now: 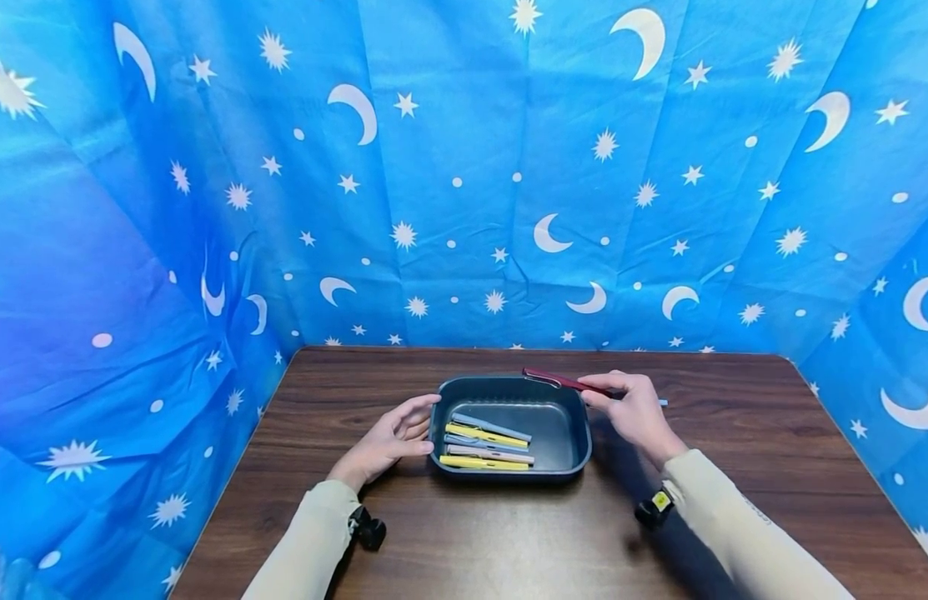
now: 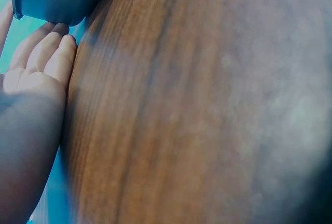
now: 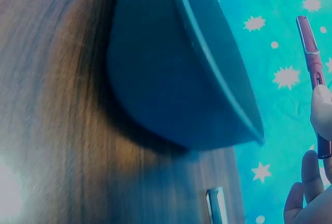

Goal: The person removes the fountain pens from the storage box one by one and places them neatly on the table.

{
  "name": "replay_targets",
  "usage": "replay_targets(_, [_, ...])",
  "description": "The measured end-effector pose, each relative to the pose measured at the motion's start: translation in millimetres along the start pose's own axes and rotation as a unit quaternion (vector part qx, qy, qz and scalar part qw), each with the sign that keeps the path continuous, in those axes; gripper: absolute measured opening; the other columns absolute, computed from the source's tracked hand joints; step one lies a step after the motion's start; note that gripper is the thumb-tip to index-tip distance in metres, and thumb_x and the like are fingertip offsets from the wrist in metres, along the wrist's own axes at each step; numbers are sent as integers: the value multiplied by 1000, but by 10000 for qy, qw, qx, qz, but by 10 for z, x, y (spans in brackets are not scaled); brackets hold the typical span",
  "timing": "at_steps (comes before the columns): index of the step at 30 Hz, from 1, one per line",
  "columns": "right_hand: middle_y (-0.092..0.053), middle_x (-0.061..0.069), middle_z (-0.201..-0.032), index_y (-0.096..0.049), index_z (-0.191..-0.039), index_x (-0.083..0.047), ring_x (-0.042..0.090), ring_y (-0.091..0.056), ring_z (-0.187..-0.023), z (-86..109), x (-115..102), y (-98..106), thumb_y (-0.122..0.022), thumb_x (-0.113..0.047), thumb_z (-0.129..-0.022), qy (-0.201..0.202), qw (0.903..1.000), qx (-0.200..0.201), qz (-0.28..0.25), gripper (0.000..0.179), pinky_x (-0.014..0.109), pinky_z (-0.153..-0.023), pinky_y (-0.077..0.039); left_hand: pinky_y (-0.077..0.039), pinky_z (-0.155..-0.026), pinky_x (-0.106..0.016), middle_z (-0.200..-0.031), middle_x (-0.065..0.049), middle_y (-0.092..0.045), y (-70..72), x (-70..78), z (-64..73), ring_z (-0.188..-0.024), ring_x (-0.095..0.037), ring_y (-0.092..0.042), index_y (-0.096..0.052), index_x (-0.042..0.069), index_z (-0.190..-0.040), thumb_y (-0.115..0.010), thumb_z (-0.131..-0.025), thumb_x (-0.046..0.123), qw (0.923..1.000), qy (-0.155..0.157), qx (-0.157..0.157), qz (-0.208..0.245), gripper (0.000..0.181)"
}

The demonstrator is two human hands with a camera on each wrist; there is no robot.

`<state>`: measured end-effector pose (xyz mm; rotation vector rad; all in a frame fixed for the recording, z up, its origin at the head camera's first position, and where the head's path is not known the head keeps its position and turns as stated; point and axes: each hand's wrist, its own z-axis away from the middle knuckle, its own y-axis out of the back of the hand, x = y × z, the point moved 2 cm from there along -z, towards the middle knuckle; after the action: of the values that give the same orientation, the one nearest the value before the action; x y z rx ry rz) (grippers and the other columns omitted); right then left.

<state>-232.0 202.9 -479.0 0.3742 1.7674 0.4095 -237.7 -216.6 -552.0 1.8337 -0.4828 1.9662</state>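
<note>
A dark rectangular tray point(image 1: 509, 477) with rounded corners stands on the table. Several capped pens lie side by side in its left part: yellow pens point(image 1: 484, 462), a pink pen point(image 1: 494, 455) and grey-blue pens point(image 1: 490, 426). My left hand point(image 1: 392, 437) rests against the tray's left end, thumb toward the front and fingers toward the back; in the left wrist view straight fingers point(image 2: 52, 53) touch its wall. Between thumb and fingers, my right hand point(image 1: 634, 410) pinches a dark red pen point(image 1: 557, 380), its clip end over the tray's back right rim.
On the wooden table point(image 1: 756, 467), a light blue pen point(image 1: 663, 402) pokes out behind my right hand; the right wrist view shows a pen end point(image 3: 217, 206) beside the tray. A blue cloth point(image 1: 464, 208) with moons and stars hangs around the back and sides.
</note>
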Motion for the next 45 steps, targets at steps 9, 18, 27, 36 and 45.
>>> replay_targets(9, [-77, 12, -109, -81, -118, -9, 21, -62, -90, 94, 199, 227, -79, -14, -96, -228, 9996, 174, -88, 23, 24, -71, -54, -38, -122, -41, -169, -11, -35, 11, -8, -13, -156, -32, -32, -37, 19, -163, -71, -98, 1, 9999, 19, -26, 108, 75])
replay_targets(18, [-79, 13, -110, -82, -116, -8, 15, -66, -91, 196, 359, 482, -80, -15, -95, -427, 9979, 423, 236, 23, 19, -74, -54, -33, -124, -45, -170, -9, -35, 39, -27, -28, -157, -31, -32, -37, 21, -162, -73, -98, 5, 9999, 73, -12, 75, 75])
replay_targets(27, [-77, 19, -108, -81, -116, -5, 15, -60, -77, 264, 543, 683, -80, -11, -94, -487, 9958, 652, 430, 23, 21, -58, -48, -38, -122, -40, -168, -10, -38, 34, 10, -50, -156, -30, -34, -38, 21, -162, -73, -98, 6, 9999, 96, 38, 3, 74])
replay_targets(36, [-78, 19, -106, -83, -109, -5, 7, -58, -76, 287, 716, 753, -82, -10, -92, -453, 9921, 751, 898, 17, 19, -55, -44, -39, -122, -41, -167, -11, -39, 30, 25, -42, -156, -30, -34, -38, 21, -162, -75, -97, 5, 9999, 103, 20, 72, 77])
replay_targets(45, [-78, 15, -101, -84, -106, -6, 18, -59, -76, 295, 856, 712, -81, -5, -91, -419, 9911, 401, 1197, 15, 23, -55, -44, -32, -125, -49, -168, -10, -37, 15, 2, -10, -157, -31, -32, -36, 20, -163, -73, -98, 5, 9998, 153, 42, 74, 76])
